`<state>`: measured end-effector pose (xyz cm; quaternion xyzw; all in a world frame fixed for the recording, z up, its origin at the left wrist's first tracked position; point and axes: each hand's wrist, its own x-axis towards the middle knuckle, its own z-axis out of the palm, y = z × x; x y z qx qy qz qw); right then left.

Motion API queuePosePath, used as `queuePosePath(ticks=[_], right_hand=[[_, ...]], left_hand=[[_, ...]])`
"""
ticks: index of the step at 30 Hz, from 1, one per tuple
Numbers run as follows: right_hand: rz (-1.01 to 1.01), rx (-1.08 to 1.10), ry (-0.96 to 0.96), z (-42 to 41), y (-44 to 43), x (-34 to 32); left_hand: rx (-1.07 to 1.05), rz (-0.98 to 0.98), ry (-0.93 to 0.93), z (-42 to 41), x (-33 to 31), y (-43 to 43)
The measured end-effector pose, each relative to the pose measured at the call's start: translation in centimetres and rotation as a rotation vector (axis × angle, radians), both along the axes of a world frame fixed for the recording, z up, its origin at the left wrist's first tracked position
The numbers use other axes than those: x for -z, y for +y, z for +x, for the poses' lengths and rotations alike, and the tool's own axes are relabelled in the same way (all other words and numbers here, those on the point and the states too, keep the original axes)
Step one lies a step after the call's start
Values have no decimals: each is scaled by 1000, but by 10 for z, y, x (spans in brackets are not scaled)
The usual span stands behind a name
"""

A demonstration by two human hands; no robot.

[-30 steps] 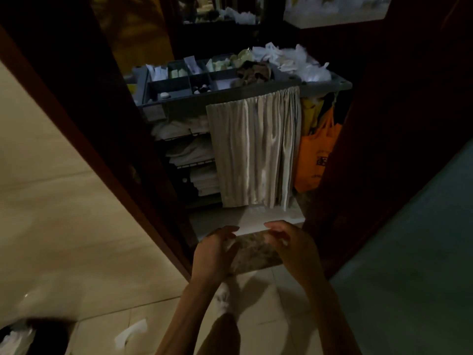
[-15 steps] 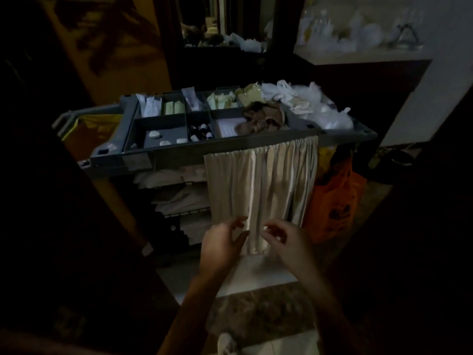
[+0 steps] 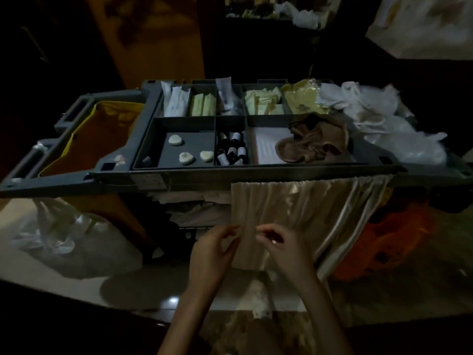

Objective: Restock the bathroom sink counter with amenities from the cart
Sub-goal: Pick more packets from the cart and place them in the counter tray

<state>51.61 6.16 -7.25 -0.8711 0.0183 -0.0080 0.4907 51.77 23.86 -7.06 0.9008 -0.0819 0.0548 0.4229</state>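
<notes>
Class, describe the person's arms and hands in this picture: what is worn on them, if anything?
Both forearms are bare, with no sleeves in view. Neither the left hand nor the right hand is gloved, and no watch or bracelet shows. A small glint on a right-hand finger may be a ring; the dim light leaves that unsure.

Looking into deep gloom; standing over glossy pale floor tiles (image 3: 64, 283) catching one small glint low in the middle; facing a warm brown wooden panel (image 3: 153, 34) at the back left; glimpsing a pale, blurred worktop (image 3: 435, 51) at the top right; noticing a crumpled clear plastic bag (image 3: 56, 237) low at left
</notes>
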Motion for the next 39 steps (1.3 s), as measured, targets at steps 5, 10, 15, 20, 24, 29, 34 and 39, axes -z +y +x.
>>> queuePosePath(ticks=[5,10,15,20,24,29,34,39], right_hand=[[56,-88,-55,100,1,-1],[49,-100,-180,206,-16,-13],[58,-152,-177,288,-31,-16],[88,-162,-145,336,-32,-6],[67,-193,-151,351,-27,-2],[27,-221,-164,369,-25,0],[32,-200,-164,386,-27,-6],[-101,-212,-253,436,-21,-34]], left_hand=[[-102,-29,-123,84,-15,4],[-139,-78,-116,190,-24,-26],[-203,-157,-69,264,-30,-53],[-287,-80,-52,297,-16,-53],[-313,-124,-107,307,-17,-57],[-307,-190,-120,338,-10,-51],[-286,-163,-192,375,-13,-39],[-321,-229,-222,417,-20,-24]])
